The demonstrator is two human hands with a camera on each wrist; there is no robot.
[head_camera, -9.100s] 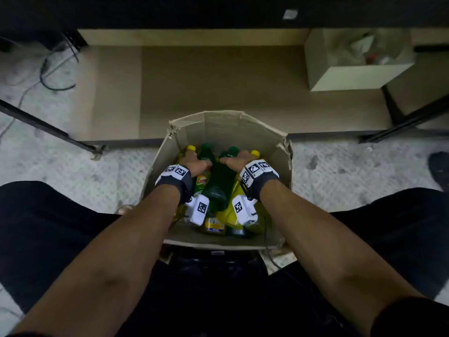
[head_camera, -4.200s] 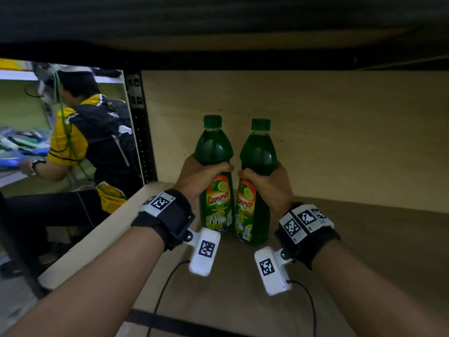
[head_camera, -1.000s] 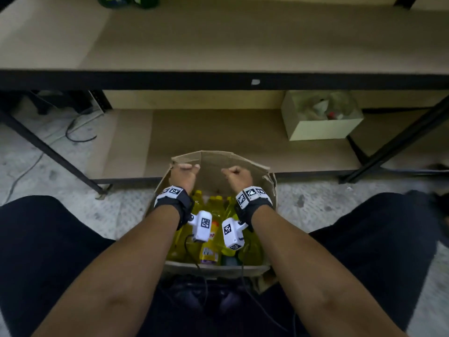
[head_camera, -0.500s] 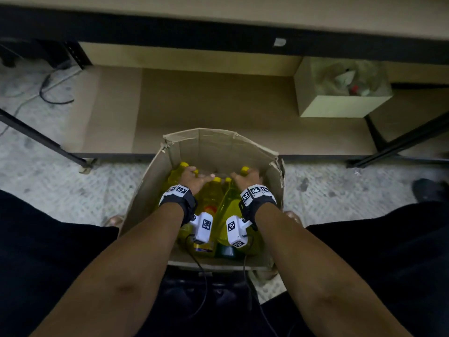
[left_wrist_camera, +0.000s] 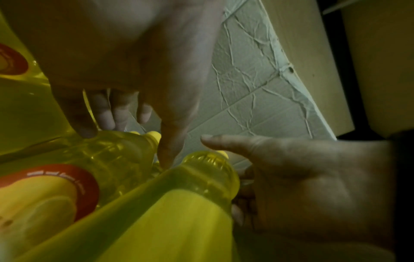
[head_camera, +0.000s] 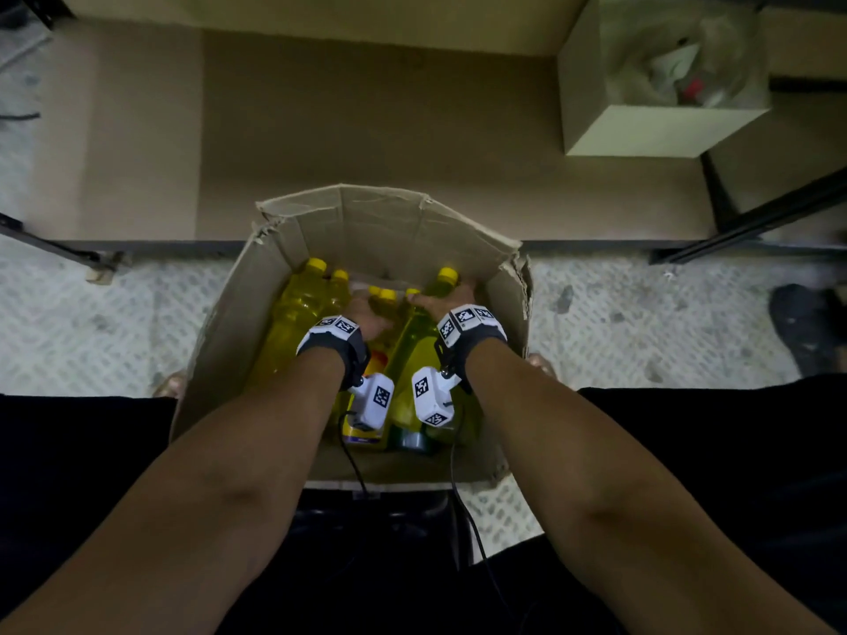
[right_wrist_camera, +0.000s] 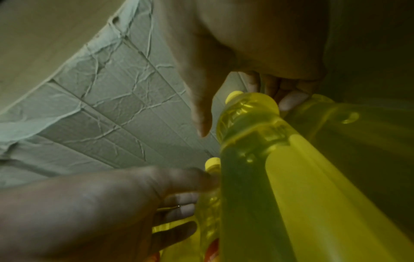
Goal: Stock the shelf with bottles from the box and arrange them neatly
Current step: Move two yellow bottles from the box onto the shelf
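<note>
An open cardboard box (head_camera: 376, 222) stands on the floor between my knees, holding several yellow bottles (head_camera: 293, 313) with yellow caps that lean toward its far wall. Both hands are down inside it. My left hand (head_camera: 366, 313) straddles the neck of a middle bottle (left_wrist_camera: 116, 156), with its fingers on one side and its thumb on the other. My right hand (head_camera: 442, 300) curls its fingers behind the neck of the bottle to the right (right_wrist_camera: 246, 113), with the thumb (right_wrist_camera: 201, 120) a little off it. The bottles' lower halves are hidden under my wrists.
The bare lower shelf board (head_camera: 366, 121) lies just beyond the box. A small pale carton (head_camera: 641, 130) with plastic wrap inside sits on it at the right. A black shelf brace (head_camera: 756, 217) slants across at the right and another at the left (head_camera: 46, 245). A dark shoe (head_camera: 806, 327) is on the floor at the far right.
My hands have dropped from above the box rim down onto the yellow bottles, and their fingers have come round two bottle necks. My head has tilted further down.
</note>
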